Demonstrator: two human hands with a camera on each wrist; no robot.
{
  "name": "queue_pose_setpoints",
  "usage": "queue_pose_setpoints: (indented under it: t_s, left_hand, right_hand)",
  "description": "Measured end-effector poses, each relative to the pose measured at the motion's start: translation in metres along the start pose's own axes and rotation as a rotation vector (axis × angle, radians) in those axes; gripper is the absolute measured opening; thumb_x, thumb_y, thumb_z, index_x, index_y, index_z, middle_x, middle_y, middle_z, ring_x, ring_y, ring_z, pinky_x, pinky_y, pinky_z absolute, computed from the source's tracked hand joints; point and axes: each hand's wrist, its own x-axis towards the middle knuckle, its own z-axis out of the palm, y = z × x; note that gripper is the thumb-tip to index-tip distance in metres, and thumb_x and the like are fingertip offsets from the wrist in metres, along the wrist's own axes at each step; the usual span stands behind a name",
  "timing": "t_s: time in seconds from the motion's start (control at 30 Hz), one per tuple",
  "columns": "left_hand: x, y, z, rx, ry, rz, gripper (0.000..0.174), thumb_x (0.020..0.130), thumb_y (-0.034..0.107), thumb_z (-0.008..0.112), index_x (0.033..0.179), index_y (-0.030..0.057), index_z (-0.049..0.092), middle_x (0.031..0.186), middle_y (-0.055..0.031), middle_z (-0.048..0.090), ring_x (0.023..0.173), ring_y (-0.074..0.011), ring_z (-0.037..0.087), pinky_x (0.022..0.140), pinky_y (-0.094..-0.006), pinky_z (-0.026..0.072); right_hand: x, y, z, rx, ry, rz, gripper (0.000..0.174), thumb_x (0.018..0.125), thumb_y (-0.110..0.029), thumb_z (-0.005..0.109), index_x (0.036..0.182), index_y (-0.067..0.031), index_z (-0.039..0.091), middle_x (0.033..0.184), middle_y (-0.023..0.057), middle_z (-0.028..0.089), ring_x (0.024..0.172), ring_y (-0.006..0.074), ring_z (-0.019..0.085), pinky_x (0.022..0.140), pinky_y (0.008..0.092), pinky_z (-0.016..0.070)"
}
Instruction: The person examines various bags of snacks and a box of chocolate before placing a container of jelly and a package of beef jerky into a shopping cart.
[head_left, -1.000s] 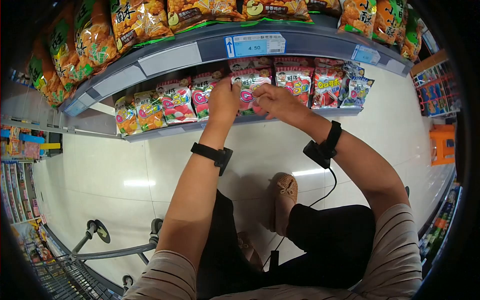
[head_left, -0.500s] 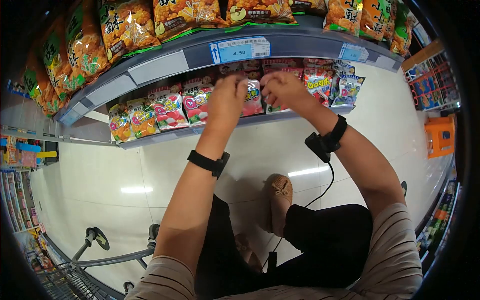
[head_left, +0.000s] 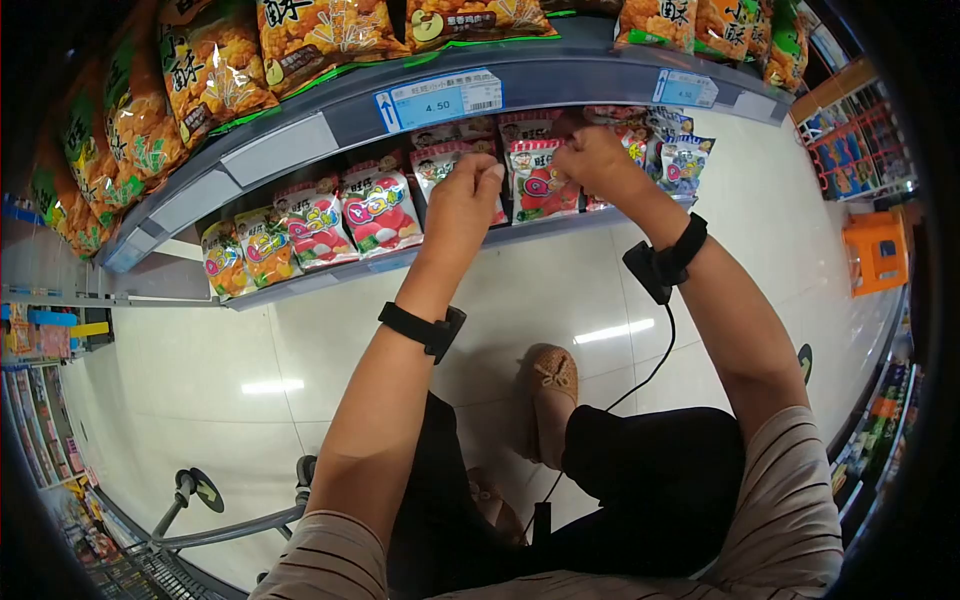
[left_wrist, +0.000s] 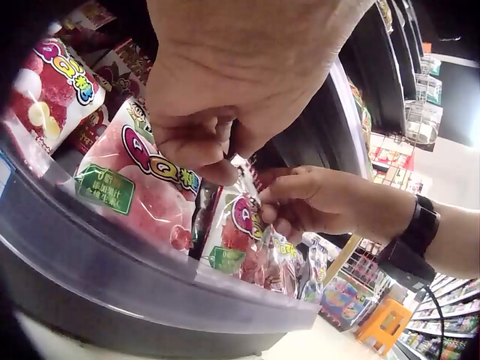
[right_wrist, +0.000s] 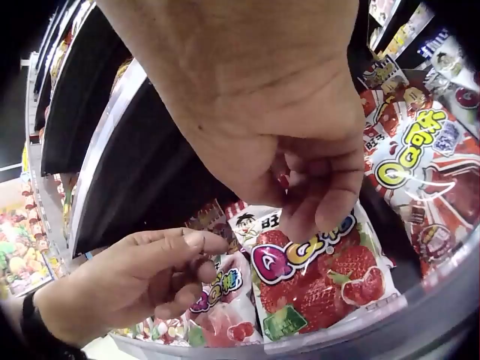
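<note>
Bags of QQ gummy candy stand in a row on the low shelf. My right hand (head_left: 600,165) is at the upper right of a strawberry gummy bag (head_left: 542,185), its curled fingers pinching the top edge. To the left of it, my left hand (head_left: 462,205) hovers in front of a pink peach gummy bag (head_left: 437,170), covering part of it in the head view. In the left wrist view, the left fingers are loosely curled beside the upper corner of that peach bag (left_wrist: 142,195); nothing shows between them.
A shelf edge (head_left: 320,135) with price labels runs just above the hands, carrying large orange snack bags (head_left: 330,35). Further right stand red cola gummy bags (right_wrist: 420,172) and blue ones (head_left: 683,165). An orange stool (head_left: 875,250) and a cart handle (head_left: 230,530) flank the floor.
Both hands were over the peach gummy bag; the right hand has moved right to the strawberry gummy bag. The left hand has drawn back slightly and stays by the peach bag. The view has shifted right.
</note>
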Motion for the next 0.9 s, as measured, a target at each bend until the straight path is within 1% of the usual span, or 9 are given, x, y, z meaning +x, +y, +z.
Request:
queue_pose_setpoints:
  t_s: [0.13, 0.23, 0.37, 0.47, 0.57, 0.63, 0.67, 0.77, 0.9]
  left_hand:
    - [0.001, 0.004, -0.004, -0.14, -0.014, -0.072, 0.026, 0.102, 0.025, 0.062, 0.115, 0.0031, 0.067, 0.085, -0.0021, 0.068, 0.068, -0.0096, 0.06, 0.064, -0.0255, 0.0506]
    - [0.0, 0.007, -0.007, -0.164, -0.062, -0.055, 0.029, 0.102, 0.029, 0.062, 0.115, 0.0031, 0.067, 0.09, -0.0016, 0.068, 0.076, -0.0099, 0.062, 0.071, -0.0268, 0.052]
    - [-0.005, 0.024, -0.011, -0.222, -0.182, -0.013, 0.037, 0.104, 0.036, 0.059, 0.121, 0.0044, 0.065, 0.106, -0.003, 0.069, 0.094, -0.0117, 0.064, 0.085, -0.0303, 0.0532]
    - [-0.006, 0.023, -0.013, -0.517, -0.325, -0.25, 0.044, 0.106, 0.043, 0.053, 0.128, 0.0061, 0.062, 0.118, -0.0041, 0.068, 0.103, -0.014, 0.066, 0.09, -0.0329, 0.0541]
    - [-0.007, 0.016, -0.023, -0.793, -0.523, -0.356, 0.044, 0.104, 0.046, 0.055, 0.123, 0.0079, 0.064, 0.108, -0.0017, 0.07, 0.094, -0.013, 0.068, 0.084, -0.032, 0.0551]
    - [-0.01, 0.012, -0.028, -0.801, -0.46, -0.355, 0.035, 0.102, 0.039, 0.061, 0.12, 0.0093, 0.065, 0.106, -0.0004, 0.07, 0.096, -0.0117, 0.068, 0.084, -0.0308, 0.0548]
    - [-0.011, 0.008, -0.03, -0.819, -0.42, -0.348, 0.033, 0.102, 0.037, 0.062, 0.119, 0.0093, 0.066, 0.106, -0.0001, 0.07, 0.096, -0.0114, 0.068, 0.084, -0.0301, 0.0546]
    - [-0.013, 0.01, -0.041, -0.786, -0.297, -0.31, 0.023, 0.101, 0.03, 0.066, 0.111, 0.0095, 0.067, 0.099, 0.0024, 0.068, 0.09, -0.0076, 0.064, 0.08, -0.0256, 0.0511]
    - [-0.013, 0.0, -0.052, -0.646, -0.218, -0.208, 0.021, 0.101, 0.03, 0.065, 0.105, 0.0105, 0.066, 0.093, 0.0051, 0.064, 0.084, -0.0047, 0.057, 0.076, -0.0234, 0.0462]
  right_hand:
    - [-0.021, -0.025, -0.021, 0.252, -0.173, 0.119, 0.02, 0.087, -0.02, 0.06, 0.092, -0.0014, 0.063, 0.065, 0.0077, 0.064, 0.057, 0.0165, 0.065, 0.052, 0.0318, 0.0493]
    - [-0.036, -0.038, -0.043, 0.374, -0.329, 0.01, 0.013, 0.088, -0.018, 0.057, 0.091, -0.0056, 0.059, 0.06, 0.0033, 0.059, 0.054, 0.0122, 0.059, 0.05, 0.027, 0.0444]
    - [-0.047, -0.058, -0.057, 0.501, -0.454, -0.148, 0.012, 0.09, -0.017, 0.051, 0.09, -0.0067, 0.058, 0.073, 0.0015, 0.061, 0.057, 0.0091, 0.054, 0.053, 0.0248, 0.0434]
    - [-0.047, -0.067, -0.054, 0.634, -0.528, -0.183, 0.011, 0.089, -0.015, 0.052, 0.088, -0.0071, 0.059, 0.084, 0.0026, 0.063, 0.07, 0.0087, 0.055, 0.061, 0.0253, 0.0438]
    - [-0.04, -0.058, -0.04, 0.788, -0.522, -0.158, 0.011, 0.091, -0.016, 0.054, 0.088, -0.0071, 0.06, 0.092, 0.002, 0.064, 0.075, 0.009, 0.055, 0.064, 0.0258, 0.0442]
    - [-0.032, -0.047, -0.032, 0.769, -0.458, -0.2, 0.012, 0.093, -0.018, 0.055, 0.09, -0.0072, 0.061, 0.093, 0.0019, 0.065, 0.076, 0.0096, 0.057, 0.064, 0.0269, 0.045]
    - [-0.023, -0.036, -0.023, 0.995, -0.491, -0.069, 0.02, 0.096, -0.025, 0.056, 0.098, -0.0075, 0.066, 0.1, 0.0043, 0.07, 0.08, 0.0117, 0.063, 0.066, 0.0279, 0.0472]
    - [-0.017, -0.031, -0.009, 1.057, -0.354, 0.21, 0.029, 0.099, -0.03, 0.053, 0.108, -0.0072, 0.069, 0.112, 0.0073, 0.072, 0.087, 0.015, 0.067, 0.068, 0.0286, 0.0494]
    - [-0.015, -0.036, -0.003, 1.146, -0.559, 0.057, 0.041, 0.105, -0.036, 0.046, 0.125, -0.0049, 0.062, 0.125, 0.0108, 0.069, 0.109, 0.022, 0.069, 0.092, 0.0384, 0.0566]
